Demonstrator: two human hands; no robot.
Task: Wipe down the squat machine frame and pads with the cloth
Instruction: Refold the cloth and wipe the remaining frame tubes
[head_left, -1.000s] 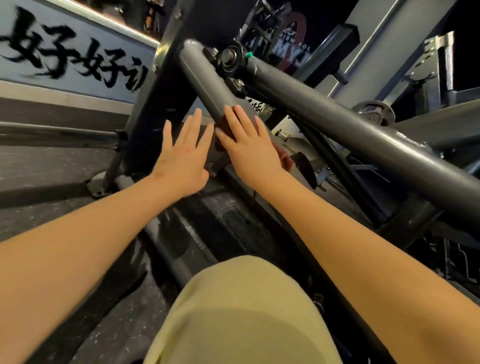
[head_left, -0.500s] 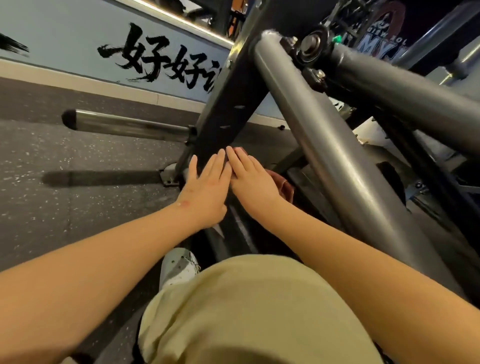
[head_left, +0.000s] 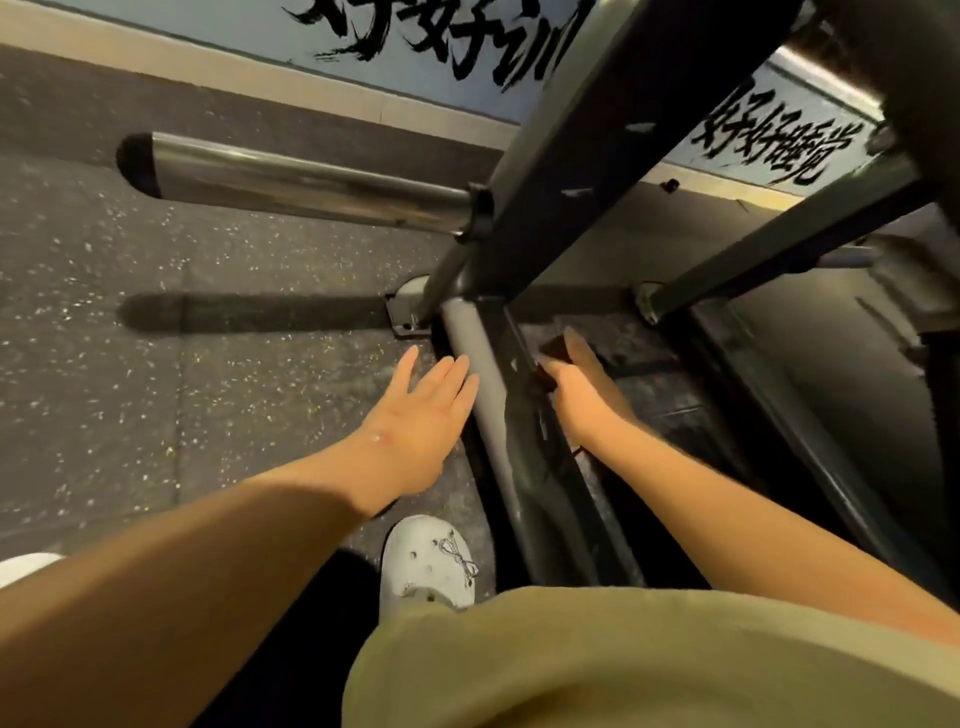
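The grey squat machine frame (head_left: 480, 374) runs down the middle of the head view as a low floor tube, joined by dark slanted uprights. My right hand (head_left: 579, 387) grips a dark reddish-brown cloth (head_left: 555, 349) against the right side of the low frame rail; most of the cloth is hidden under the hand. My left hand (head_left: 421, 415) lies flat with straight fingers just left of the grey tube, fingertips at its edge, holding nothing. No pads are in view.
A chrome weight peg (head_left: 291, 179) sticks out leftward from the upright above the speckled rubber floor (head_left: 130, 384). A slanted dark brace (head_left: 779, 249) crosses at the right. My white shoe (head_left: 426, 564) stands beside the base tube. A painted wall (head_left: 415, 36) runs along the back.
Both hands have moved down from the slanted tube to the base of the frame and come apart, one on each side of the floor tube. The view has tilted downward.
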